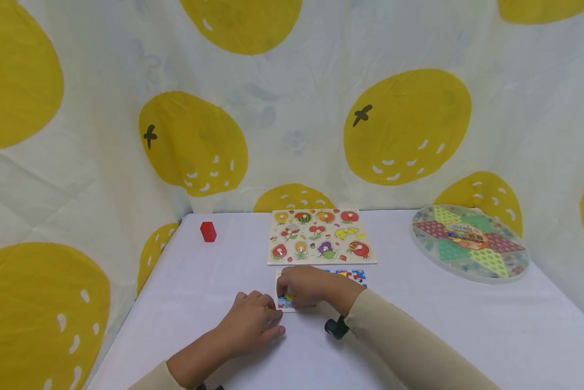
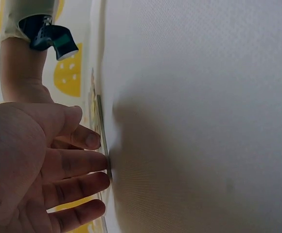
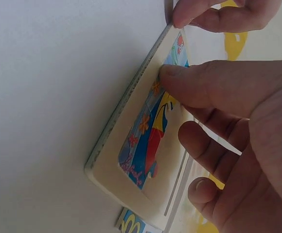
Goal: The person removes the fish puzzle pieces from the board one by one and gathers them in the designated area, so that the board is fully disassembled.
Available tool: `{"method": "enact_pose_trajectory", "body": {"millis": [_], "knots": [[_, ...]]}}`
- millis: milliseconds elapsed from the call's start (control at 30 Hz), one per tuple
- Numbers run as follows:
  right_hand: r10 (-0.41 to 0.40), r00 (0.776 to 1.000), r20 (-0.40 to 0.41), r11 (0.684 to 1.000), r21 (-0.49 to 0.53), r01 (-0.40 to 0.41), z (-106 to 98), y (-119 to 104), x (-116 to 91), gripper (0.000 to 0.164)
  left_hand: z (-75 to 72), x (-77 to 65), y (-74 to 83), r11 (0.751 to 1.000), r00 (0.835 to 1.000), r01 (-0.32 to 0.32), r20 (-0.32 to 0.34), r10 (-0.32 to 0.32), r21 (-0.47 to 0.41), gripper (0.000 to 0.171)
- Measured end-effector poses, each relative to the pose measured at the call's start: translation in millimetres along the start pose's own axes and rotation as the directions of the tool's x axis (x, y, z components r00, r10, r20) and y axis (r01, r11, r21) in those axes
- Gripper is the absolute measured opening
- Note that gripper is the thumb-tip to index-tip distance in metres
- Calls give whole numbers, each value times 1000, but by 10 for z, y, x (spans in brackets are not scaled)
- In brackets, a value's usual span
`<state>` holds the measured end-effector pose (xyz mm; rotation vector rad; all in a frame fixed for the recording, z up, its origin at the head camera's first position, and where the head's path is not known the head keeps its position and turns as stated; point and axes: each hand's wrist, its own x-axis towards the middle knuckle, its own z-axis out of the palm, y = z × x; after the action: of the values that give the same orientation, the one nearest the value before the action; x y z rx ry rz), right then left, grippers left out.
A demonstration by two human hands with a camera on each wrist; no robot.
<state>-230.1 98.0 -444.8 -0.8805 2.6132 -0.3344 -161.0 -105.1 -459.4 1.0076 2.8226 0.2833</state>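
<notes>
A small jigsaw puzzle board (image 1: 283,310) with a pale frame and a sea picture lies on the table. My right hand (image 1: 303,287) is over it, fingers bent downward. In the right wrist view the right hand (image 3: 228,121) has its thumb on a colourful puzzle piece (image 3: 155,138) at the board's near side; the index fingertip is partly hidden behind the thumb. Part of the board's recess is bare wood. My left hand (image 1: 253,324) rests by the near left corner, fingertips touching the frame edge. In the left wrist view the left hand (image 2: 44,170) has loosely extended fingers and holds nothing.
Loose puzzle pieces (image 1: 357,275) lie right of the board. Behind it is a wooden fruit peg puzzle (image 1: 321,237). A red block (image 1: 208,232) stands at back left, and a round Chinese checkers board (image 1: 469,244) lies at right. A fruit-print curtain (image 1: 296,135) hangs behind.
</notes>
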Motion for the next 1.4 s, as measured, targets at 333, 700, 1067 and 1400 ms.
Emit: {"method": "enact_pose_trajectory", "body": {"millis": [333,700,1067,1400], "knots": [[29,1000,-4,999,42,-29,8,0,12,29,29,-18,-13,1000,1000,3,-7,-3,-12,40],[39,999,-25,992,124,-36,50,-4,-43,32,13,-9,-5,1000,1000,15,9,-15,-13,41],[-21,995,-99,988,147,36,111,95,-53,25,-4,-7,-17,1000,1000,15,5,-14,-14,43],[-117,974,-196,964,213,158,95,168,-116,17,-11,-7,-18,1000,1000,-3,2,3,13,41]]}}
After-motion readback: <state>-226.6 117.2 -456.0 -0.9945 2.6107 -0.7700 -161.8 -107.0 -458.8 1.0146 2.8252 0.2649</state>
